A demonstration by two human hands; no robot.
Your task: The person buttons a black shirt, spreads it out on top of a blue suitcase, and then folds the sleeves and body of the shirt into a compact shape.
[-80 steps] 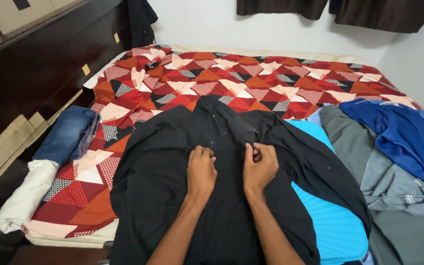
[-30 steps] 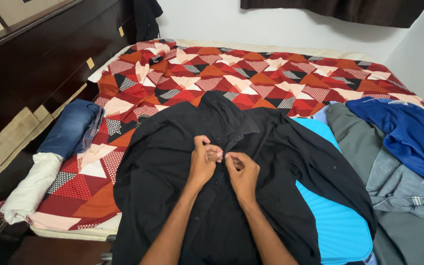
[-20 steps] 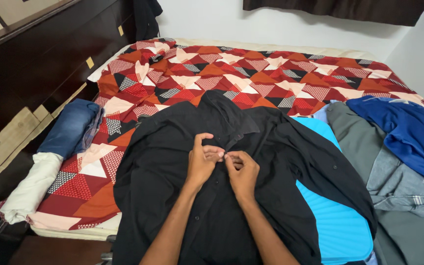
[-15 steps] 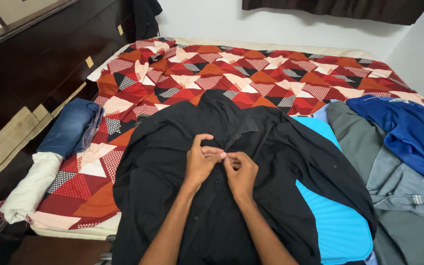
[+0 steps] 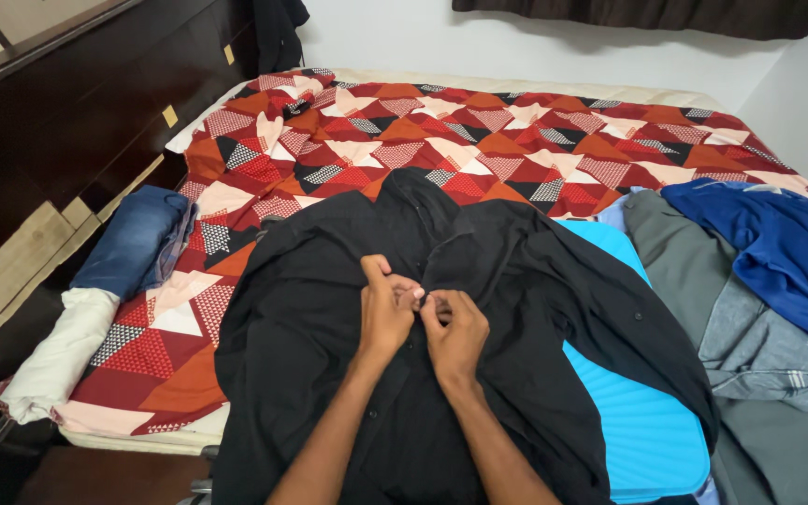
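Black shirt [image 5: 310, 318] lengthwise, collar [image 5: 423, 201] away from hands

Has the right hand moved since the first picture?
Yes. The right hand has shifted left along the black shirt, away from the bright blue garment. It now meets the left hand at the shirt's front opening, fingertips pinched together there.

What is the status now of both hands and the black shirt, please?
Left hand and right hand pinching the front of the black shirt, fingertips together. Shirt flat on bed. Nothing in the way.
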